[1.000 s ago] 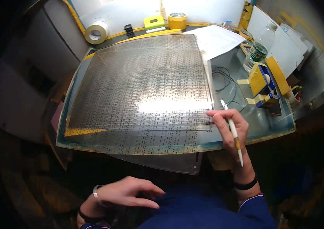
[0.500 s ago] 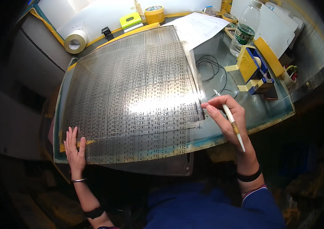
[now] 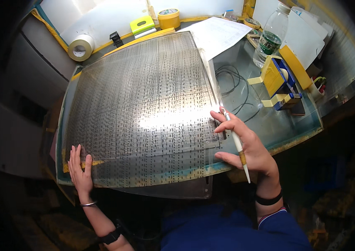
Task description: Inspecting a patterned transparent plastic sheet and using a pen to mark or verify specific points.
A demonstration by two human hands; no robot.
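A large see-through film sheet (image 3: 144, 90), covered with rows of small dark marks, lies over the glass-topped table; other film layers show at its edges. My left hand (image 3: 81, 171) rests flat on the near left corner, fingers stretched out. At the sheet's right edge is my right hand (image 3: 246, 144), with thumb and fingers apart. A slim white pen-style craft knife (image 3: 237, 140) with a brown band is held among its fingers, metal tip pointing away from me. The fingertips reach the sheet's edge; whether they touch it I cannot tell.
Right of the sheet are a black cable (image 3: 238, 79), a yellow and blue tape dispenser (image 3: 275, 77) and a plastic bottle (image 3: 269, 39). Paper (image 3: 219, 35), a yellow tape roll (image 3: 169, 18), a lime-green hole punch (image 3: 142, 25) and a white tape roll (image 3: 81, 47) stand along the back.
My right hand has moved left and nearer to me, its fingers spreading at the sheet's edge while keeping the craft knife. My left hand stays on the corner; the view has shifted slightly.
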